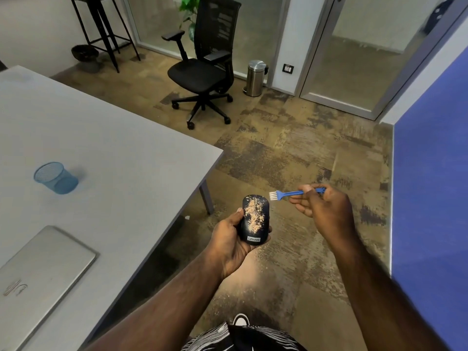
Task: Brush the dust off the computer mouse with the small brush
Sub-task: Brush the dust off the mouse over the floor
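My left hand (231, 243) grips a dark computer mouse (255, 224) from below, held out over the floor to the right of the table. Tan dust lies in a streak along the mouse's top. My right hand (324, 209) pinches the handle of a small blue brush (286, 193). The white bristles point down and hang just to the right of the mouse's front end, apart from it.
A grey table (106, 153) fills the left, bearing a blue mesh cup (54, 177) and a shut silver laptop (40, 272). A black office chair (202, 72) and steel bin (255, 77) stand farther off. A blue wall (430, 198) runs along the right.
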